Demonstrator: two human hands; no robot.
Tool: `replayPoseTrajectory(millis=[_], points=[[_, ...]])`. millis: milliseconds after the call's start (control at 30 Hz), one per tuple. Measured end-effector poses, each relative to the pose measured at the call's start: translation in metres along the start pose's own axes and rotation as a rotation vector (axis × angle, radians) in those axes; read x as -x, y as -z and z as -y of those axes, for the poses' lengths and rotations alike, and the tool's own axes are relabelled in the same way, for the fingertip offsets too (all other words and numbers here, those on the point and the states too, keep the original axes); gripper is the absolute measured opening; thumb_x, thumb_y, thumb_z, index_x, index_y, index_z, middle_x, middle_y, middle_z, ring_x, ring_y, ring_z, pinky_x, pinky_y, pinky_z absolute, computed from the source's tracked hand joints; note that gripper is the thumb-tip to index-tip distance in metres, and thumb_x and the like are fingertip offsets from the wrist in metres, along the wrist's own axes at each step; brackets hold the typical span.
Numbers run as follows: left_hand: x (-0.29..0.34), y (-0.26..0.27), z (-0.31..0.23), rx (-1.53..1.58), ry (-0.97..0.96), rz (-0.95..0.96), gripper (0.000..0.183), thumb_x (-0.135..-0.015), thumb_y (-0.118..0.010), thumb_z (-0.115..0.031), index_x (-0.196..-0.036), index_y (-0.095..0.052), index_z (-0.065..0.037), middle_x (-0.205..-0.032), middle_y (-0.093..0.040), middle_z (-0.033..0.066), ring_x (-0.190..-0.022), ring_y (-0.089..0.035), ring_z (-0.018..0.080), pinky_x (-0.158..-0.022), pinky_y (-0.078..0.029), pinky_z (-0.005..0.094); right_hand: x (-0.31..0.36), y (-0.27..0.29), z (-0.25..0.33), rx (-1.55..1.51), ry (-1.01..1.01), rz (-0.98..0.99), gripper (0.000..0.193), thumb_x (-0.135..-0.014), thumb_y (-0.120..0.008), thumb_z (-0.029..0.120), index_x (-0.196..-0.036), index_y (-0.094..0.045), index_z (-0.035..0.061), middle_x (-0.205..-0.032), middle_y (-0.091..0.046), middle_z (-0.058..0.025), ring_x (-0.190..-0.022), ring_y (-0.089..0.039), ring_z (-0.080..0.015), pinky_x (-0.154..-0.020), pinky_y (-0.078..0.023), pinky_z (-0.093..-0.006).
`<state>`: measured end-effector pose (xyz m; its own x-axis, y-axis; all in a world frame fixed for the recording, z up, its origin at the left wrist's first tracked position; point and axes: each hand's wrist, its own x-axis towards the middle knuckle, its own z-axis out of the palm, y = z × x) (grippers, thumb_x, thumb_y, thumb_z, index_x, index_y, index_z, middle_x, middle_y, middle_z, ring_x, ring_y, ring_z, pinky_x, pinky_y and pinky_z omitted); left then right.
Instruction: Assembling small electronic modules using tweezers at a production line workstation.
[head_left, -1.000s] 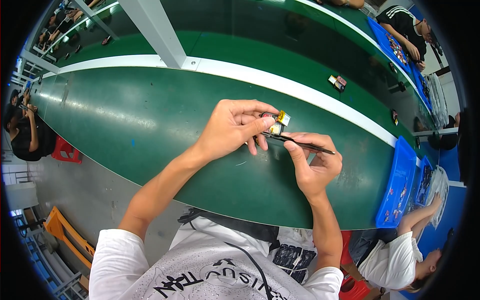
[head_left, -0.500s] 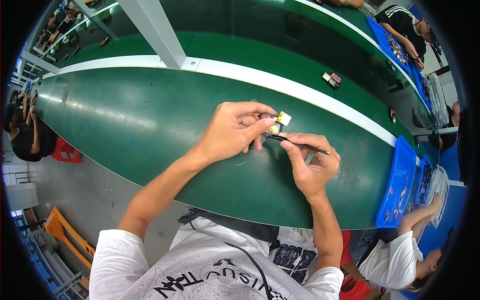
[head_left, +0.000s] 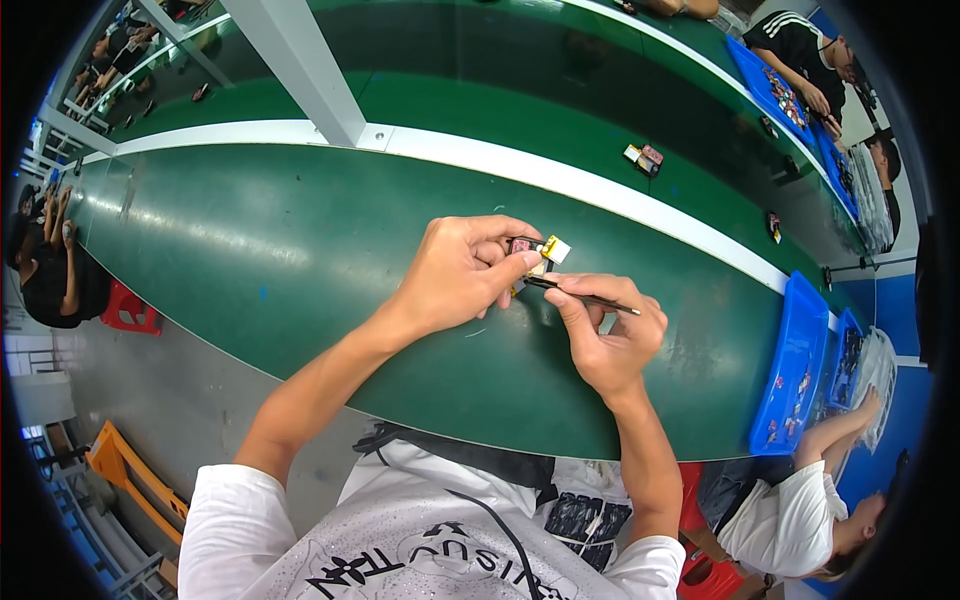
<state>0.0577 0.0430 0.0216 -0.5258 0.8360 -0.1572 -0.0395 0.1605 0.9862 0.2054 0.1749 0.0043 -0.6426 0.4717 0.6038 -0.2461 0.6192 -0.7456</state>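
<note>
Over the green table (head_left: 330, 220), my left hand (head_left: 455, 270) pinches a small electronic assembly (head_left: 521, 245) with a black frame and a reddish part showing. A small flat white piece with a yellow edge (head_left: 558, 249) sticks out at its far right side; how it is attached cannot be made out. My right hand (head_left: 618, 340) grips slim black tweezers (head_left: 600, 299) between thumb and fingers. Their tip meets the near right edge of the assembly, close to my left thumb. My left fingers hide much of the assembly.
A blue tray (head_left: 790, 370) with small loose parts stands at the table's right end. Beyond the white rail (head_left: 480, 153) lies another small assembly (head_left: 644, 159). A grey post (head_left: 300, 70) rises from the rail. Co-workers sit at left, right and far right.
Both hands have shifted slightly left and nearer with the assembly and tweezers. The assembly has turned a little, so more of its reddish part shows.
</note>
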Motion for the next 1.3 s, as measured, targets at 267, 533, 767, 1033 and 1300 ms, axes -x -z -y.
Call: replayPoseTrajectory(millis=[267,533,767,1033,1300], points=[[-0.001,-0.002,0.004,0.002,-0.008,-0.021,0.026,-0.096,-0.067,-0.005,-0.118,-0.068,0.008,-0.078,-0.073,0.0087,-0.054,-0.060,0.0069,-0.043,-0.044,0.0214,0.001,0.000,-0.001,0.021,0.001,0.013,0.015,-0.078,-0.084,0.000,-0.088,-0.074,0.0024,-0.083,-0.078,-0.0048,-0.041,-0.044,-0.0039,-0.042,-0.033,-0.0211],[-0.065,0.013,-0.027,-0.113,-0.052,-0.026,0.024,-0.096,-0.066,-0.008,-0.113,-0.065,0.009,-0.086,-0.072,0.0130,-0.057,-0.066,0.0138,-0.046,-0.052,0.0266,-0.008,0.017,-0.012,-0.036,0.000,-0.222,0.017,-0.079,-0.083,-0.002,-0.092,-0.072,-0.0002,-0.089,-0.078,-0.0087,-0.048,-0.046,-0.0012,-0.046,-0.037,-0.0173],[-0.183,0.087,-0.011,-0.642,-0.099,-0.421,0.028,-0.095,-0.068,-0.017,-0.111,-0.071,0.006,-0.089,-0.075,0.0135,-0.067,-0.072,0.0194,-0.057,-0.059,0.0312,-0.007,0.012,-0.026,0.062,0.012,-0.193,0.020,-0.077,-0.085,0.001,-0.094,-0.075,0.0024,-0.066,-0.066,-0.0005,-0.043,-0.039,-0.0030,-0.044,-0.031,-0.0219],[-0.240,0.072,-0.040,-1.348,-0.678,-0.442,0.039,-0.096,-0.063,-0.039,-0.096,-0.072,-0.001,-0.094,-0.072,0.0192,-0.088,-0.072,0.0363,-0.075,-0.058,0.0503,-0.006,0.013,-0.028,0.133,0.079,-0.148,0.018,-0.076,-0.085,0.005,-0.090,-0.074,0.0046,-0.068,-0.070,-0.0030,-0.040,-0.043,-0.0079,-0.042,-0.035,-0.0249],[-0.260,-0.051,-0.046,-0.970,-0.599,0.298,0.016,-0.082,-0.076,-0.011,-0.095,-0.077,-0.001,-0.086,-0.075,0.0135,-0.074,-0.071,0.0222,-0.073,-0.056,0.0367,-0.005,0.021,-0.029,0.163,0.104,-0.124,0.019,-0.076,-0.085,0.003,-0.090,-0.073,0.0041,-0.076,-0.073,-0.0043,-0.040,-0.045,-0.0089,-0.042,-0.037,-0.0259]])
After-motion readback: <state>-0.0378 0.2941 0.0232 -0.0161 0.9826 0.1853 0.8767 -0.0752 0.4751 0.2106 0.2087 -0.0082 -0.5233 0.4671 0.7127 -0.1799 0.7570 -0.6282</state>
